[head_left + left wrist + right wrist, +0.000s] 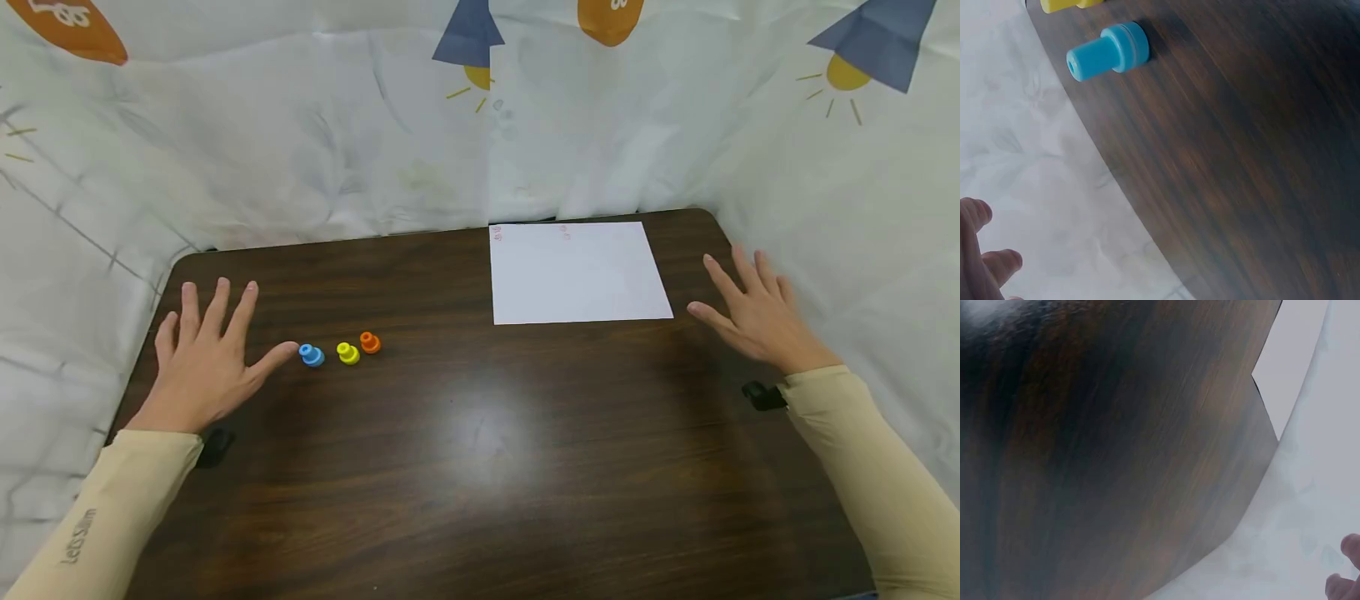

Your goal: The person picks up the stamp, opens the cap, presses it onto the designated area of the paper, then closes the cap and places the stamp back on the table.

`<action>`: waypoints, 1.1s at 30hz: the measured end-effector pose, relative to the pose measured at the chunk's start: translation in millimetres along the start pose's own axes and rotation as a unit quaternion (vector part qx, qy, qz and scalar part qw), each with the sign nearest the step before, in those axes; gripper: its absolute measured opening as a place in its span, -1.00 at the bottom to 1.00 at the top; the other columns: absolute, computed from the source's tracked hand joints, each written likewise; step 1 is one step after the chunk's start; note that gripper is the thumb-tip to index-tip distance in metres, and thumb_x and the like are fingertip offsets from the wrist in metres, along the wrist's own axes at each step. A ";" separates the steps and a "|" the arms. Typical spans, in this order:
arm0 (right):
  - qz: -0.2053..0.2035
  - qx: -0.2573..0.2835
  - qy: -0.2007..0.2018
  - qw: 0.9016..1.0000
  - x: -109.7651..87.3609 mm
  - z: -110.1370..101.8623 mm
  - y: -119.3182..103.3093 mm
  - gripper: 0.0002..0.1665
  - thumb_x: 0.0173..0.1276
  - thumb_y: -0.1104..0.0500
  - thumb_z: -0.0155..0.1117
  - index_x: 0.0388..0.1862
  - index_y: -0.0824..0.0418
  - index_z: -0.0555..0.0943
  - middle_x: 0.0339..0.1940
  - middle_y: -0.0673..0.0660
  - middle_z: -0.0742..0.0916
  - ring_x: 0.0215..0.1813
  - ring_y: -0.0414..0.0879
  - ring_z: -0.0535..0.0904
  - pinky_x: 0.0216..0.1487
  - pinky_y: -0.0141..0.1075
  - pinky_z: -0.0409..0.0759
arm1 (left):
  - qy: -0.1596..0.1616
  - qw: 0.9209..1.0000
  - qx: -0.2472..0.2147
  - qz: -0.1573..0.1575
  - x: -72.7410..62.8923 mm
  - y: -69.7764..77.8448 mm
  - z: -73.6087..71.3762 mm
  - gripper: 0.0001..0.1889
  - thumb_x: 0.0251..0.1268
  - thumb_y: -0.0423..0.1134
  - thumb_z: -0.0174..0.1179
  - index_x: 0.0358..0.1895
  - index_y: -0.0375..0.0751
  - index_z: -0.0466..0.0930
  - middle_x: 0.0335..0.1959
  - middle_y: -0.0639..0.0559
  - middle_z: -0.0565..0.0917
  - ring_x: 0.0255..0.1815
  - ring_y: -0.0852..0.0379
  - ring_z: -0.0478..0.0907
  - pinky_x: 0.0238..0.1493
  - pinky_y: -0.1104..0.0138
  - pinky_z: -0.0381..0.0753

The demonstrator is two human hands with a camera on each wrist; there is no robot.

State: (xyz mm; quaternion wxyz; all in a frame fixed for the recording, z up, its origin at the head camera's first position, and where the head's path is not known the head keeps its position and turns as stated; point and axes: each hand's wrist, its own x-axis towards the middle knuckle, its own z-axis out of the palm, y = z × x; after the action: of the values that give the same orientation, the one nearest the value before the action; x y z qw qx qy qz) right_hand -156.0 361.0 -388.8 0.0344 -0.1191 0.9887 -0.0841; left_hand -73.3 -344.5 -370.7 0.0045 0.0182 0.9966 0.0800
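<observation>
My left hand (201, 371) is spread over the left side of the table, fingers apart, nothing in its grasp. Its thumb tip points at a small blue stepped plastic piece (311, 356), which looks like a short peg on a wider round base. Just right of that stand a matching yellow piece (348, 353) and an orange piece (371, 342). In the left wrist view the blue piece (1109, 51) shows a small hole in its narrow end. Out at the right edge, my right hand (761, 317) is likewise spread and holds nothing; a white paper sheet (581, 273) lies to its left.
The dark wooden table (480, 450) has rounded back corners. White printed curtains (337, 125) hang close behind it and along both sides. Faint red marks run along the sheet's far edge. Each wrist carries a small black camera mount (763, 396).
</observation>
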 end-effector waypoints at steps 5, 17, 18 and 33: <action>0.001 -0.005 -0.015 1.000 10.0 1.1 -5.5 -0.03 0.60 -0.40 -0.11 0.75 -0.05 -0.16 0.75 0.35 -0.20 0.71 0.53 -0.32 0.42 0.59 -0.07 | 0.003 1.000 -0.002 0.008 3.4 2.6 1.8 0.04 0.45 0.45 -0.05 0.71 0.06 -0.39 0.73 -0.27 -0.40 0.69 -0.31 -0.73 0.57 -0.47 -0.41; -0.011 0.023 -0.024 0.999 31.9 8.3 -10.5 -0.02 0.59 -0.38 -0.06 0.75 -0.05 -0.16 0.75 0.35 -0.22 0.71 0.50 -0.37 0.47 0.62 -0.18 | 0.005 1.000 -0.003 0.024 10.2 10.2 7.8 0.10 0.39 0.46 0.04 0.72 0.03 -0.36 0.73 -0.30 -0.32 0.71 -0.33 -0.68 0.58 -0.46 -0.35; -0.010 0.025 -0.025 0.999 33.9 9.4 -10.5 -0.01 0.59 -0.38 -0.05 0.75 -0.05 -0.16 0.75 0.34 -0.22 0.72 0.49 -0.39 0.47 0.62 -0.19 | 0.003 1.000 -0.005 0.026 10.3 11.0 8.3 0.10 0.39 0.46 0.05 0.72 0.04 -0.37 0.74 -0.29 -0.33 0.71 -0.32 -0.68 0.58 -0.46 -0.35; -0.011 0.025 -0.054 0.998 57.9 25.1 -16.4 0.03 0.55 -0.38 0.03 0.75 0.04 -0.09 0.76 0.34 -0.19 0.72 0.48 -0.32 0.53 0.61 -0.18 | 0.004 0.999 -0.027 0.047 7.7 24.0 24.6 0.11 0.37 0.42 0.12 0.72 0.05 -0.32 0.74 -0.29 -0.22 0.73 -0.36 -0.57 0.53 -0.47 -0.18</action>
State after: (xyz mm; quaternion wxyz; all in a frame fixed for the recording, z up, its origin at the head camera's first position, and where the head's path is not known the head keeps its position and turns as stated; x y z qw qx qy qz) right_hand -206.2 327.4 -413.4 0.0898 -0.1337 0.9816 -0.1022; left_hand -79.8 -316.7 -391.3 -0.0027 0.0646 0.9921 0.1073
